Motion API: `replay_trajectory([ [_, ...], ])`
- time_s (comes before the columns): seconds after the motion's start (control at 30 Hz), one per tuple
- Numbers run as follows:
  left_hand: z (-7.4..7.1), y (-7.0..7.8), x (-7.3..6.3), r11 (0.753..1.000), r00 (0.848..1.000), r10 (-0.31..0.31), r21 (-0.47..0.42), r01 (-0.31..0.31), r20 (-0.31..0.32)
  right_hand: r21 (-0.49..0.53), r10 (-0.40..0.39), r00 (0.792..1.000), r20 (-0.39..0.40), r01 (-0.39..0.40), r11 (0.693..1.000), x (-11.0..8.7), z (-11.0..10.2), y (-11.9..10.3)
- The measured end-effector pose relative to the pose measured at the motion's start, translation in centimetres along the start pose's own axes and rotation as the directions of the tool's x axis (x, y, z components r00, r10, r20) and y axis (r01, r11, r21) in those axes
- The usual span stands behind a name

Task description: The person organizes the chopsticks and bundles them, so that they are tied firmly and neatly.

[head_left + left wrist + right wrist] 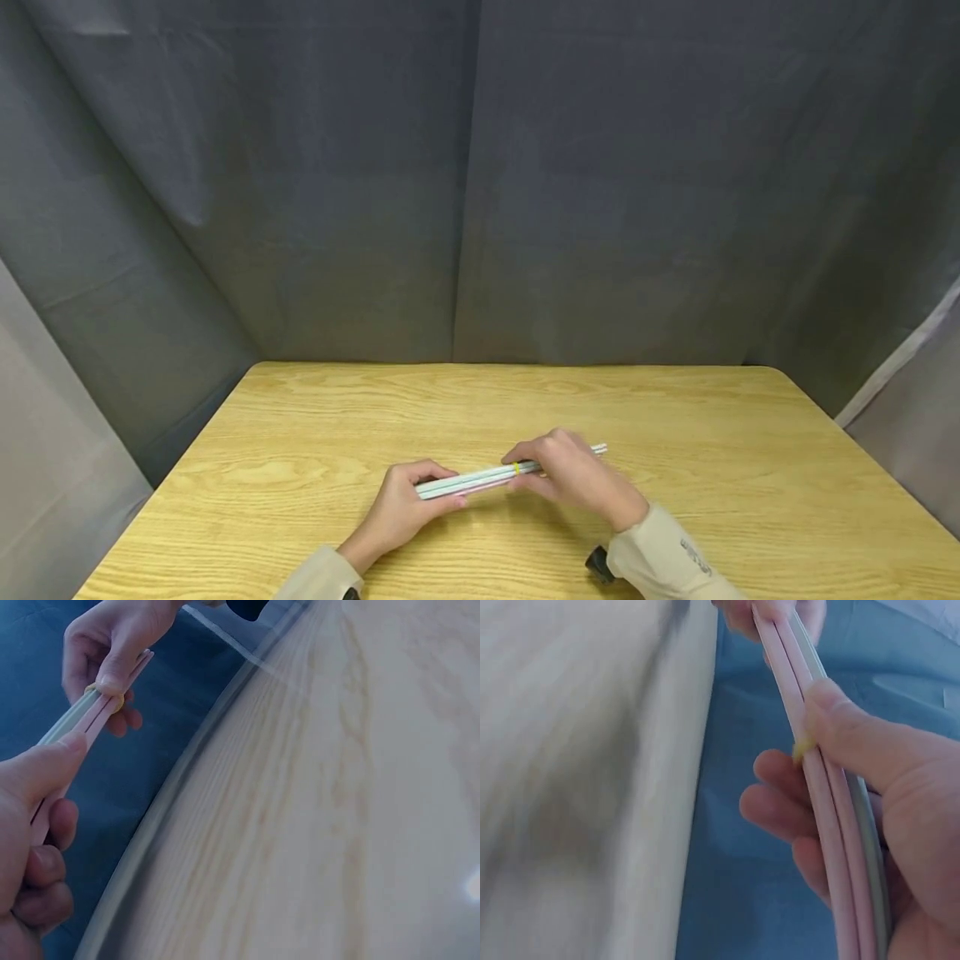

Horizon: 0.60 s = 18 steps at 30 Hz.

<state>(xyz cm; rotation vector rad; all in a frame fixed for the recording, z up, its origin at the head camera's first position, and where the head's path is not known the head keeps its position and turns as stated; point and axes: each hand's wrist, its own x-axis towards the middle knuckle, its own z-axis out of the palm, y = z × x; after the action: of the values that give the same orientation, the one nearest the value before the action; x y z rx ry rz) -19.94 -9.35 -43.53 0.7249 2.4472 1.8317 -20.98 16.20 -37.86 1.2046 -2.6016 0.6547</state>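
Note:
A bundle of slim chopsticks (480, 481), some pale green and some pink, is held slanting above the table. Around the bundle runs a yellow rubber band (802, 749). My left hand (401, 504) grips the thicker end, thumb along the pink side. My right hand (573, 477) pinches the bundle at the band, its thumb (847, 724) lying just by it. Beyond the right hand the thin tips (600, 449) stick out. In the left wrist view the right hand (112, 652) overlaps part of the band.
Beneath both hands is a wood-grain table (337, 417) with rounded far corners. Dark grey curtains (480, 208) hang behind it and at the sides. A small black object (598, 564) shows beside the right sleeve (667, 554).

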Motion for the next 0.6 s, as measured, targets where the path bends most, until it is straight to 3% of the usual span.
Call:
replay_trajectory([
  [0.13,0.25,0.25,-0.01,1.000,1.000,0.010,-0.002,-0.010,0.007,0.056,0.020,0.998,0.062,-0.024,0.998,0.31,0.53,-0.31],
  [0.37,0.27,0.25,-0.16,1.000,1.000,-0.001,0.007,0.001,-0.005,0.051,0.005,0.998,0.056,-0.008,0.999,0.56,0.80,-0.38],
  [0.6,0.26,0.05,-0.11,1.000,1.000,0.006,0.013,-0.006,0.000,0.114,0.013,0.995,0.104,-0.025,0.993,0.74,0.67,-0.27],
])
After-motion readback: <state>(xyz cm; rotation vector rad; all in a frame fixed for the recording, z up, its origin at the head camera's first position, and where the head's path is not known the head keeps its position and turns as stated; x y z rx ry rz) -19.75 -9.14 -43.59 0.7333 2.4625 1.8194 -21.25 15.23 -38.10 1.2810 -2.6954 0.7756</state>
